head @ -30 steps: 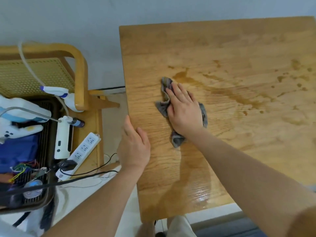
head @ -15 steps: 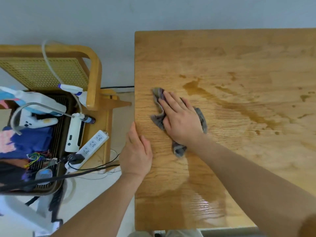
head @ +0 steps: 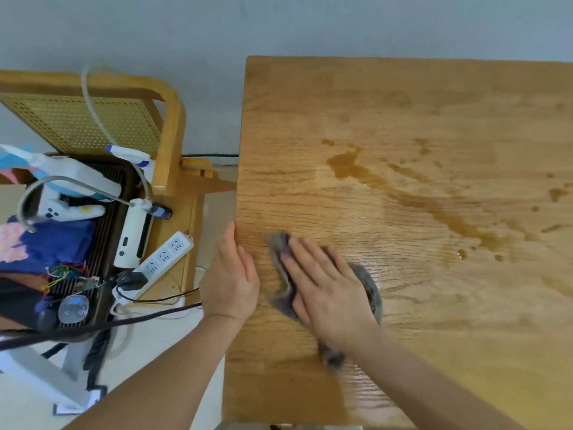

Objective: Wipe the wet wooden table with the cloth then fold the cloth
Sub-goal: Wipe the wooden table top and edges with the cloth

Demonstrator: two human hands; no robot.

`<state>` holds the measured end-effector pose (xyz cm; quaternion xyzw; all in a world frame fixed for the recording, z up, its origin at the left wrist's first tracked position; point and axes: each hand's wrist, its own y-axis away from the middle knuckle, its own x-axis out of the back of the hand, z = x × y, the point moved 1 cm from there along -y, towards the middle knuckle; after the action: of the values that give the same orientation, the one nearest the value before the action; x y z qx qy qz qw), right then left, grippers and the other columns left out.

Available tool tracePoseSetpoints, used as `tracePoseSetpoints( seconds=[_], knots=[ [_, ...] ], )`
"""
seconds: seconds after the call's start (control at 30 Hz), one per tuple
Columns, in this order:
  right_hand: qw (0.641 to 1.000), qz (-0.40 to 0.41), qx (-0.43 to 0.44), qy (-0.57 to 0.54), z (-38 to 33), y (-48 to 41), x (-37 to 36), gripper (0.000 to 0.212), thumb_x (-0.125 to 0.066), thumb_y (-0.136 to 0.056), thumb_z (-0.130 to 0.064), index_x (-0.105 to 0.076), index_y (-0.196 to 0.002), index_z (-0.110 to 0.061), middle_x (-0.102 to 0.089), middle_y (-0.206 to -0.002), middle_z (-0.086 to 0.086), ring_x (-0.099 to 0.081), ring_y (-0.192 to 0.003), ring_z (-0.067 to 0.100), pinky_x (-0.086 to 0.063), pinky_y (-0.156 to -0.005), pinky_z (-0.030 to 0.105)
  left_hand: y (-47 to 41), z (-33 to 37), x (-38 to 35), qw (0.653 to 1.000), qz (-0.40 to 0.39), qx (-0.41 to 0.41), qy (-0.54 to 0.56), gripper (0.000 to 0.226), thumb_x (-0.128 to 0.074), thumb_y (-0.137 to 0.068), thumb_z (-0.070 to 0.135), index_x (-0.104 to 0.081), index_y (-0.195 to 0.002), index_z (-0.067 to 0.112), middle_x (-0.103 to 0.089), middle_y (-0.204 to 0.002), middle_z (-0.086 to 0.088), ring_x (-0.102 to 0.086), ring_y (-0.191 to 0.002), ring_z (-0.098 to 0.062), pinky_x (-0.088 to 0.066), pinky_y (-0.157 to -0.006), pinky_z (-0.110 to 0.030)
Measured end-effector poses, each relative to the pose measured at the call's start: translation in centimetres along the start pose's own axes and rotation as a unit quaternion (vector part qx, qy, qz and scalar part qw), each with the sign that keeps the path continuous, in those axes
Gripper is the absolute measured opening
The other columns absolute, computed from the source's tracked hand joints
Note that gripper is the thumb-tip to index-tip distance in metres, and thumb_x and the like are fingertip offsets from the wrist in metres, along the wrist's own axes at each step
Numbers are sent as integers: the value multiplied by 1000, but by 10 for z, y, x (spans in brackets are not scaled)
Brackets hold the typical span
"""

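- Your right hand (head: pixel 325 293), fingers spread flat, pressed the crumpled grey cloth (head: pixel 367 283) near the table's (head: pixel 403 103) left edge. It had drawn back toward you from the puddle's end.
- The dark streak (head: pixel 412 197) stayed unwiped, so the wiping looked barely begun.
- Your left hand (head: pixel 231 283) lay flat on the left edge.
- Grained wood, glossy where wet.

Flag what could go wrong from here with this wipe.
1. The cloth is bunched under the flat right hand, so it may smear the long puddle rather than soak it up.
2. Wiping near the left edge of the table could push water off toward the power strip beside it.
3. The scattered drops on the right might be missed.
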<state>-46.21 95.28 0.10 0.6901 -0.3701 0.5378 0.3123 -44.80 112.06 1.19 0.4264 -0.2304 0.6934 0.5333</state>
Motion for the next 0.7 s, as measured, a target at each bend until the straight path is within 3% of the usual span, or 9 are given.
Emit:
tracePoseSetpoints(
  seconds=[0.17, 0.3, 0.37, 0.43, 0.53, 0.57, 0.63, 0.7],
  knots=[
    [988, 41, -151, -12, -5, -86, 3, 55, -36, -96, -32, -41, -146, -10, -31, -157, 10, -25, -147, 25, -20, -119, 48, 3, -3, -2, 1000, -7, 4, -8, 45, -30, -100, 24, -30, -144, 15, -58, -123, -7, -62, -91, -25, -39, -67, -28],
    [999, 2, -31, -20, -25, 25, -3, 51, -42, -94, -28, -47, -143, -14, -33, -156, 4, -25, -147, 21, -26, -116, 48, 5, -4, -1, 1000, -25, 12, -2, 44, -28, -100, 26, -28, -143, 18, -57, -124, -5, -58, -88, -18, -36, -64, -27],
    [999, 4, -34, -16, -7, 83, 4, 49, -41, -96, -28, -49, -142, -15, -36, -154, 4, -28, -146, 21, -32, -111, 50, 3, -4, 0, 999, -34, 15, 11, 45, -28, -100, 26, -28, -144, 17, -53, -130, -4, -58, -98, -20, -37, -69, -26],
    [991, 29, -132, -7, 25, 103, 10, 49, -41, -94, -26, -50, -140, -12, -37, -153, 8, -29, -145, 23, -33, -110, 52, 0, -5, -1, 999, -38, 19, 25, 45, -28, -101, 25, -27, -144, 16, -52, -133, -5, -57, -106, -25, -40, -75, -28],
    [932, 81, -353, 10, 37, 76, 17, 55, -32, -94, -27, -47, -141, -5, -35, -153, 13, -28, -144, 27, -25, -115, 51, 0, -7, -2, 998, -38, -1, 40, 44, -27, -100, 24, -29, -143, 15, -53, -130, -6, -58, -102, -26, -42, -74, -31],
    [917, 94, -387, 17, 25, 60, 12, 56, -30, -94, -28, -44, -143, -5, -33, -154, 14, -26, -145, 29, -22, -117, 50, 1, -8, -2, 998, -37, -7, 46, 44, -27, -100, 24, -29, -143, 14, -54, -128, -7, -59, -100, -27, -43, -73, -31],
    [929, 92, -358, 21, -18, 35, -2, 57, -34, -94, -27, -40, -146, -5, -31, -156, 14, -23, -147, 29, -22, -117, 51, 2, -10, -1, 998, -38, -7, 55, 43, -27, -100, 23, -29, -142, 13, -54, -127, -8, -59, -96, -27, -43, -71, -31],
    [964, 65, -258, 11, -60, 37, -17, 56, -41, -92, -25, -42, -145, -8, -31, -156, 11, -23, -147, 27, -25, -116, 51, 2, -9, 1, 997, -36, -14, 67, 42, -26, -99, 21, -33, -139, 11, -54, -125, -9, -59, -96, -27, -44, -71, -32]
  ],
)
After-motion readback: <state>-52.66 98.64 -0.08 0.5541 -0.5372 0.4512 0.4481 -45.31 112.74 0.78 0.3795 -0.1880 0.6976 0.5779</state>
